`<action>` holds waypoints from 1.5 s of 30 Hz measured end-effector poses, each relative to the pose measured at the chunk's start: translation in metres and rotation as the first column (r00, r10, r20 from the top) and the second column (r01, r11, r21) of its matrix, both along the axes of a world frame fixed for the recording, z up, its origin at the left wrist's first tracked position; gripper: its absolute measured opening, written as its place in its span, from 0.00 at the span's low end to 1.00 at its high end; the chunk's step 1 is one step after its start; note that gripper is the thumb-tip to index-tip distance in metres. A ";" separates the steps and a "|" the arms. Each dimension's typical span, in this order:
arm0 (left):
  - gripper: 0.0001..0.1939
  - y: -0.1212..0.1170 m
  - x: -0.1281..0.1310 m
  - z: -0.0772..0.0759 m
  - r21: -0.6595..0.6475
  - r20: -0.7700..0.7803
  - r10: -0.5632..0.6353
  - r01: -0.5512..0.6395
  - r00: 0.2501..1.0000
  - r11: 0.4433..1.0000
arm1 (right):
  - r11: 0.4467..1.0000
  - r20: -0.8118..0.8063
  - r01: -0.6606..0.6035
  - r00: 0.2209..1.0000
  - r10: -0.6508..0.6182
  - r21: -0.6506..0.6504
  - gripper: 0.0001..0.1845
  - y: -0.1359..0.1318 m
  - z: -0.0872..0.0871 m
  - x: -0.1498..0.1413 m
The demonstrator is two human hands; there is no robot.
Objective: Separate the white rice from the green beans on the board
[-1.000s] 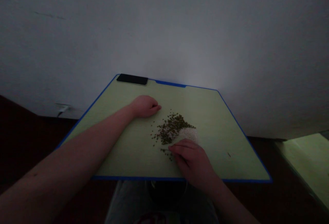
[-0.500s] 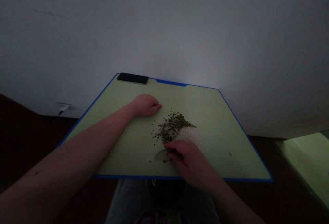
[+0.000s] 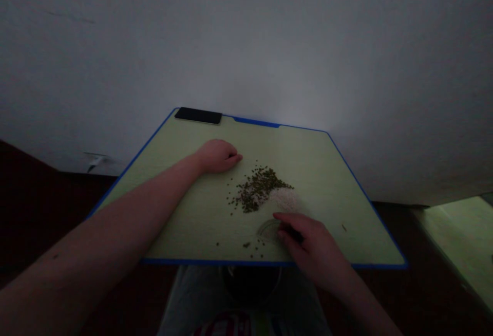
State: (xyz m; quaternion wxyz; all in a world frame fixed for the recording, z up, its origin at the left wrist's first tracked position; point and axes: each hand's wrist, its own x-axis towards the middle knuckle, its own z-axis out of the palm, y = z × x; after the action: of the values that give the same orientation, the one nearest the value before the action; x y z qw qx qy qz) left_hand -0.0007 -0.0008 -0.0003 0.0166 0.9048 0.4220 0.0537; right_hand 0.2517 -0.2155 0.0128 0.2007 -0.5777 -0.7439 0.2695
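Note:
On the small pale table [image 3: 185,233], a scattered heap of small dark green beans [image 3: 259,187] adjoins a mound of whitish grains [image 3: 285,199]. Near the front edge, my right hand [image 3: 310,243] is closed on a clear piece with a rounded rim [image 3: 267,230]; its full shape is hidden by the fingers. A few loose beans [image 3: 246,245] lie in front of that piece. My left hand [image 3: 217,156] rests on the tabletop behind and left of the heap, fingers curled in, with nothing visible in them.
A black phone [image 3: 198,115] lies at the far left corner. Below the front edge, a dark round container [image 3: 250,284] sits between the person's legs. A wall [image 3: 246,43] stands behind the table. A small dark sliver [image 3: 344,227] lies at the right.
My right hand has moved right with the clear piece, away from the bean heap. More loose beans show near the front edge. My left hand has stayed put.

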 end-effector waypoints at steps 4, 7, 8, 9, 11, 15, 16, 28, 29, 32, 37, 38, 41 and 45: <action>0.27 0.000 0.000 0.001 -0.004 -0.002 0.002 -0.002 1.000 1.000 | 0.996 0.037 -0.058 0.997 0.061 -0.073 0.21 0.002 0.008 -0.007; 0.27 0.000 0.000 0.002 -0.015 -0.018 0.005 -0.005 1.000 1.000 | 0.989 0.026 -0.098 0.995 0.101 -0.107 0.20 0.003 0.010 -0.007; 0.27 0.000 0.000 0.002 -0.016 -0.021 0.005 -0.005 1.000 1.000 | 0.988 0.018 -0.107 0.994 0.110 -0.108 0.20 0.002 0.010 -0.006; 0.27 0.000 0.000 0.003 -0.014 -0.021 0.000 -0.001 1.000 1.000 | 0.988 0.010 -0.114 0.993 0.116 -0.107 0.20 0.002 0.009 -0.005; 0.27 -0.001 0.000 0.003 -0.009 -0.018 -0.008 0.008 1.000 1.000 | 0.988 -0.008 -0.112 0.994 0.111 -0.104 0.19 -0.001 0.007 -0.003; 0.28 -0.001 0.000 0.002 -0.005 -0.015 -0.003 0.003 1.000 1.000 | 0.991 -0.034 -0.070 0.997 0.066 -0.113 0.19 -0.006 0.004 -0.002; 0.28 -0.001 0.000 0.002 -0.004 -0.014 0.000 0.000 1.000 1.000 | 0.992 -0.037 -0.062 0.998 0.058 -0.113 0.19 -0.007 0.004 -0.003; 0.28 -0.001 -0.001 0.001 -0.010 -0.004 0.000 0.000 1.000 1.000 | 0.993 -0.095 -0.064 0.994 0.055 -0.095 0.16 -0.011 0.008 0.001; 0.27 -0.001 0.000 0.001 -0.011 -0.003 0.000 0.000 1.000 1.000 | 0.994 -0.116 -0.087 0.990 0.079 -0.071 0.16 -0.008 0.011 -0.003; 0.27 -0.002 0.000 0.003 -0.012 -0.004 0.006 -0.006 1.000 1.000 | 0.969 -0.181 -0.247 0.952 0.247 0.026 0.18 0.005 0.025 -0.026; 0.27 -0.003 0.000 0.005 -0.028 -0.024 0.004 -0.004 1.000 1.000 | 0.854 -0.102 -0.509 0.849 0.519 0.112 0.24 0.031 0.038 -0.083; 0.27 -0.003 0.000 0.005 -0.028 -0.024 0.004 -0.005 1.000 1.000 | 0.816 -0.066 -0.566 0.816 0.575 0.117 0.25 0.035 0.037 -0.094; 0.27 -0.003 0.000 0.004 -0.020 -0.018 0.001 -0.001 1.000 1.000 | 0.730 0.053 -0.677 0.735 0.676 0.095 0.23 0.044 0.031 -0.115; 0.27 -0.003 0.000 0.004 -0.021 -0.013 0.001 -0.001 1.000 1.000 | 0.721 0.116 -0.690 0.723 0.682 0.060 0.22 0.045 0.023 -0.117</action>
State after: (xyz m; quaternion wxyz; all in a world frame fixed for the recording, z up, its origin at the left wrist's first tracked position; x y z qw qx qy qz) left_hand -0.0012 -0.0035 0.0035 0.0232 0.9048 0.4230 0.0433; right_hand 0.1346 -0.1707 0.0363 0.0831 -0.2618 -0.9250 0.2626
